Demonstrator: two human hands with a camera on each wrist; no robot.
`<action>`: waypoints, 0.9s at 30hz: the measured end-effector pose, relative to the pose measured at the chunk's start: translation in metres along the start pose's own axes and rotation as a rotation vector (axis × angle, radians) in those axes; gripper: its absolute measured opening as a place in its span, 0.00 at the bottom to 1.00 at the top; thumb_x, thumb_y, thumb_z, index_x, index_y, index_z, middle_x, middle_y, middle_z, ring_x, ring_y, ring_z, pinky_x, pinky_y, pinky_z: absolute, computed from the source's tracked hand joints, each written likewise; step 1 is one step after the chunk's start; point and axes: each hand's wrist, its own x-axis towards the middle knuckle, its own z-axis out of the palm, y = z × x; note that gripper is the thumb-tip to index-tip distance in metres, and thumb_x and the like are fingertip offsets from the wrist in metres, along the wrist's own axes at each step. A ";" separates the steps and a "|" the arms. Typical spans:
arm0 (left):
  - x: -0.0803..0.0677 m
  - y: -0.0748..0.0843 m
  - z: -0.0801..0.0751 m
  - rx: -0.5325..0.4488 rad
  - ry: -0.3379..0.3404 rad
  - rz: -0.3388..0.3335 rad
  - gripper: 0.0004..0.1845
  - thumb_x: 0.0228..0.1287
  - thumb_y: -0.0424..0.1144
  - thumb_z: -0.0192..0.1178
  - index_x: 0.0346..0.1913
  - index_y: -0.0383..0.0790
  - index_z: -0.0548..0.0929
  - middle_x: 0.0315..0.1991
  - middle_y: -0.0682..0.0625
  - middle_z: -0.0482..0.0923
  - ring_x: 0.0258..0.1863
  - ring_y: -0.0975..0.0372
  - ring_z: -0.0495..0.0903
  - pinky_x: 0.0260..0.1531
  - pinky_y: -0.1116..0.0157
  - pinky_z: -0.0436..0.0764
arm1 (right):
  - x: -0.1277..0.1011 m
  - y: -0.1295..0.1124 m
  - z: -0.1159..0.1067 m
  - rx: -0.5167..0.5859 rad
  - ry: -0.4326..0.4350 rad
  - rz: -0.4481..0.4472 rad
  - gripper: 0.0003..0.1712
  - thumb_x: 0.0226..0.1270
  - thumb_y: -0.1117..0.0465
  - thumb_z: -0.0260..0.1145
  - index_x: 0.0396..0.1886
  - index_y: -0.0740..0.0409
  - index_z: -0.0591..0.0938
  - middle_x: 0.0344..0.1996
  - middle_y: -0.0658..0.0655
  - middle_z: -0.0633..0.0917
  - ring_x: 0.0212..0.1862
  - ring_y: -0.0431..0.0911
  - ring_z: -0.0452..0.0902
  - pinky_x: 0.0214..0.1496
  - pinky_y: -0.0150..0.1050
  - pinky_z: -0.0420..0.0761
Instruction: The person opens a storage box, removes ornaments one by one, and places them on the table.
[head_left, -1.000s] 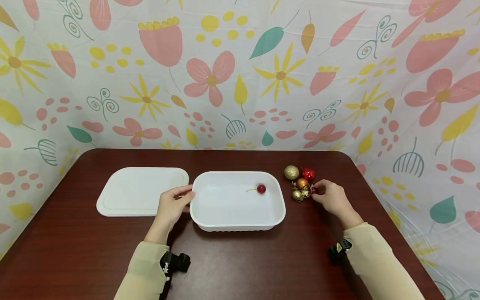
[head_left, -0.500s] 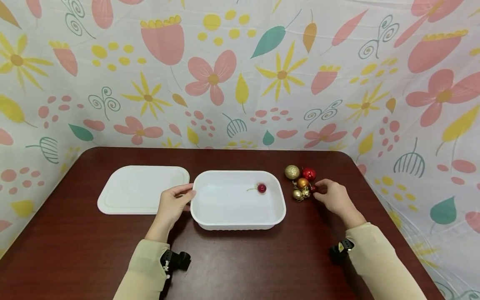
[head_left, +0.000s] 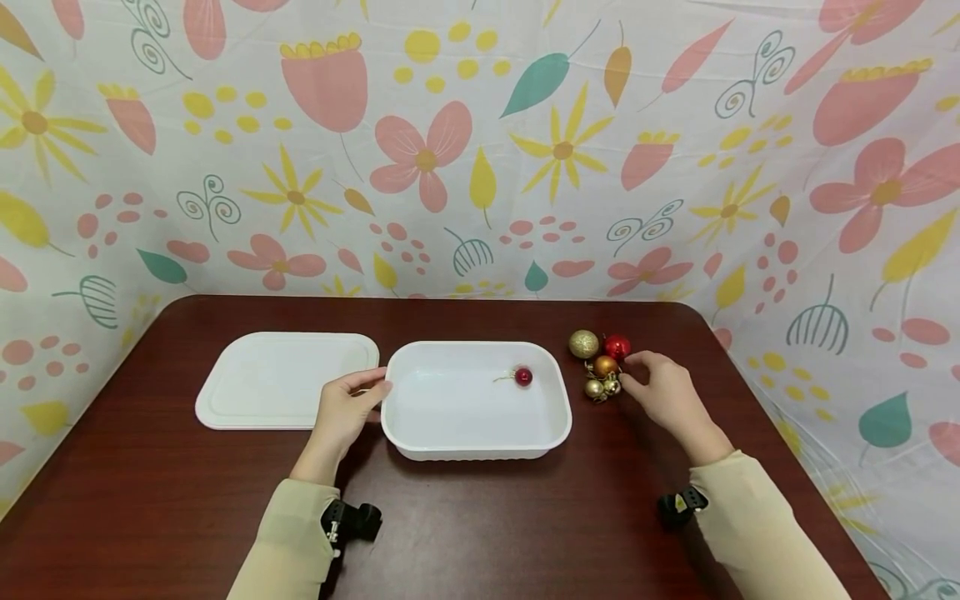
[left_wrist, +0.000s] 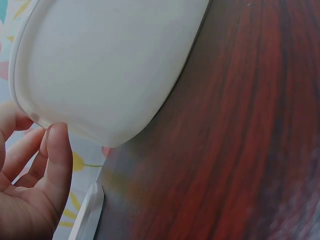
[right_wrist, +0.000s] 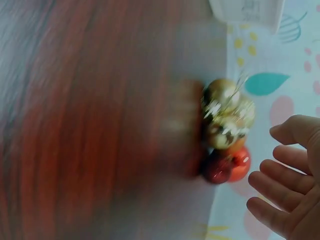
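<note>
A white rectangular dish (head_left: 457,412) stands mid-table. My left hand (head_left: 345,412) pinches its left rim; the left wrist view shows the thumb (left_wrist: 60,150) against the rim. Inside lies a small dark red bauble (head_left: 523,377) with a gold thread. To the right of the dish are several Christmas baubles: glittery gold (head_left: 583,344), shiny red (head_left: 617,346), orange (head_left: 604,366) and small gold ones (head_left: 594,389). My right hand (head_left: 667,396) is at their right side, its fingers spread and holding nothing. A dark red bauble (right_wrist: 217,169) shows in the right wrist view; the hand hides it from the head.
A flat white lid (head_left: 281,383) lies on the dark wood table (head_left: 480,525), left of the dish and partly behind my left hand. A flower-patterned cloth (head_left: 480,167) hangs behind the table and along its sides.
My right hand has shifted slightly left and up over the dark red bauble, which was visible at its fingertips before. The left hand and dish stay in place.
</note>
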 end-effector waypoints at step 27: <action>-0.001 0.000 0.000 0.008 -0.005 0.011 0.19 0.60 0.34 0.64 0.53 0.31 0.80 0.35 0.51 0.82 0.25 0.68 0.80 0.23 0.70 0.83 | 0.005 -0.077 0.010 0.081 -0.058 -0.181 0.19 0.61 0.58 0.67 0.49 0.64 0.80 0.44 0.63 0.82 0.44 0.55 0.79 0.46 0.51 0.82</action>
